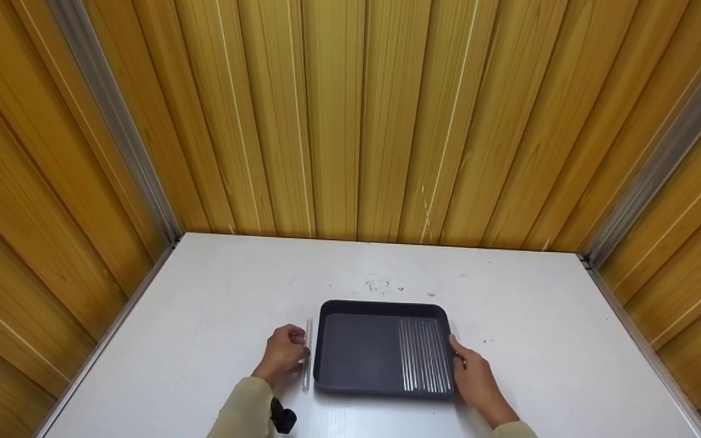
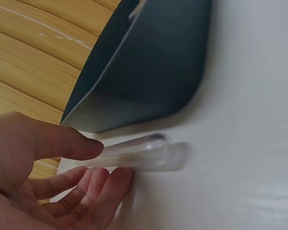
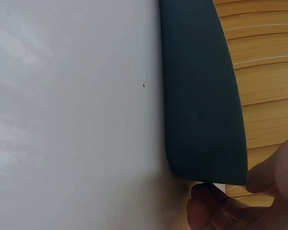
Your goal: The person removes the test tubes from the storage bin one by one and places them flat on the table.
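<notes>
We find one clear, slender, round-ended tube point(image 2: 143, 153) just outside the left wall of the tray, running roughly alongside that wall; whether it touches the desk or is slightly raised, we cannot tell. The left hand point(image 1: 283, 351) is nearly closed about it, the thumb on one side and the fingertips on the other, pinching it lightly.

Just beside the tube, we see a dark blue-grey rectangular tray point(image 1: 359, 353) with rounded corners and raised walls. Along its right side lies a row of clear slender tubes point(image 1: 425, 356), set closely side by side and running from near its back edge to its front edge; the left part of its floor is bare. The right hand point(image 1: 475, 380) grips the tray's right edge, its thumb at the rim and its other fingers bent against the outside.

The tray sits on a glossy white desk point(image 1: 204, 328), about midway between the desk's left and right edges and well forward of its back edge. Between the tray and that back edge we notice small dark marks point(image 1: 378, 286).

Both arms wear pale olive sleeves point(image 1: 244, 410), and a small black object point(image 1: 283, 418) shows at the left wrist. Yellow-brown wood-patterned panels point(image 1: 332, 121) rise behind the desk's back edge.
</notes>
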Available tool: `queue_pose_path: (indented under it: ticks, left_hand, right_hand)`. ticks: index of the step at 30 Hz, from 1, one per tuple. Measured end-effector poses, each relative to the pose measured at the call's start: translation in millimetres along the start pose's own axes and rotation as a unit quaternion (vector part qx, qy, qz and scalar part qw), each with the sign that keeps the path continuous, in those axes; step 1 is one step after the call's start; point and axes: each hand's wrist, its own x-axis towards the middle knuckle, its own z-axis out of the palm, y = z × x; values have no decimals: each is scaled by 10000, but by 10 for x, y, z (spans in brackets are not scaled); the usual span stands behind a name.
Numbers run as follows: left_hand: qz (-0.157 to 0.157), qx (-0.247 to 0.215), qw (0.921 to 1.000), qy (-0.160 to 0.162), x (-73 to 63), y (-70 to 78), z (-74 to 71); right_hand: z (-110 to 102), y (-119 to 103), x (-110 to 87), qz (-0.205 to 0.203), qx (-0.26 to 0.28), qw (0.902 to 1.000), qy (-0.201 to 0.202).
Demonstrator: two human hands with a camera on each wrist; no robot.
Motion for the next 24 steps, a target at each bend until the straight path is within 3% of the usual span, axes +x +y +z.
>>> queue_pose_path:
  ticks: [24]
  left_hand:
    - [-137,81,9999,10,-13,39,-45]
  right_hand:
    - [-28,-24,-9,-16,-80,10000,-8]
